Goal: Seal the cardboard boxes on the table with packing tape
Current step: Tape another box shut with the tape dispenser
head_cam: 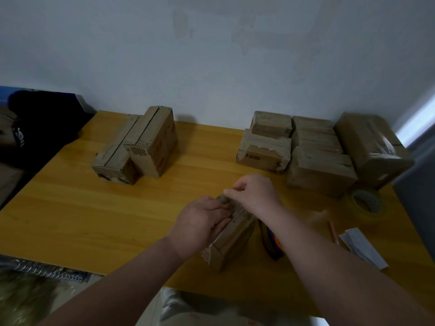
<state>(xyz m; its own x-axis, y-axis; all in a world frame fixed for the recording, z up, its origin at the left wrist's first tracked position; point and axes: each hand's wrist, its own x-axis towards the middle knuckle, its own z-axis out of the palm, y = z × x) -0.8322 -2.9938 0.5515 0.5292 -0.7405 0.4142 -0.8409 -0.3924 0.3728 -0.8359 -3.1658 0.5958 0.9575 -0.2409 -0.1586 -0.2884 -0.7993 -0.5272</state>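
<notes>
Leftmost, two cardboard boxes [138, 147] with plain, apparently untaped seams are seen side by side at the far left of the wooden table [82, 220]. Nearer the middle, a small cardboard box [231, 241] is held at the near edge, its long axis running from the person toward the wall, tilted slightly right. The left hand [202, 223] is laid over its left flank and closed around it, while the right hand [255, 194] is pinched shut at its far end, on what may be tape, though this cannot be told. Beside the box, a dark cutter [271, 243] lies. Farther right, wrapped boxes [317, 156] are stacked, and the tape roll [368, 203] rests well apart, nearer the right hand.
</notes>
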